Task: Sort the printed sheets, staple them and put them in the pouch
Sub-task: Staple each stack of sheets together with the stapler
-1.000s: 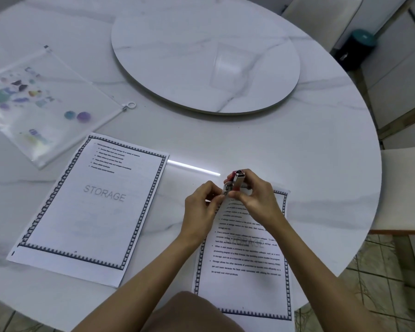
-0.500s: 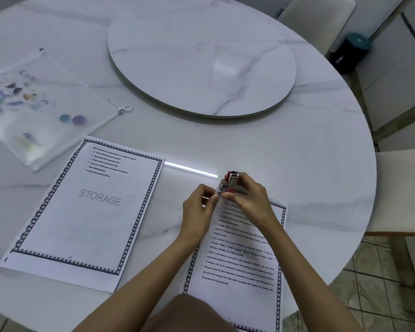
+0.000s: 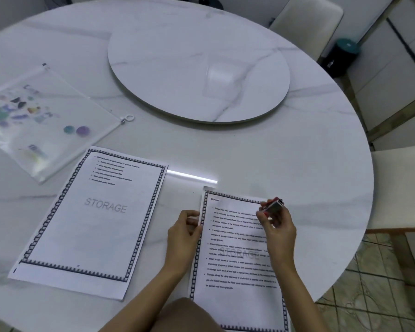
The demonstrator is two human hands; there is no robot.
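The printed sheets (image 3: 237, 250) being stapled lie at the near edge of the round marble table (image 3: 297, 168), their text side up with a faint "STORAGE" watermark and a dark patterned border. The left hand (image 3: 183, 231) pinches the left margin of these sheets between thumb and fingers, lifting that edge slightly. The right hand (image 3: 277, 226) is closed around a small metal stapler (image 3: 273, 207), held just above the upper right part of the page. To the left, well apart, a second bordered sheet (image 3: 94, 219) lies flat. Farther left lies the clear zip pouch (image 3: 41, 121), printed with coloured shapes. A lazy Susan (image 3: 199, 65) sits at the table's centre.
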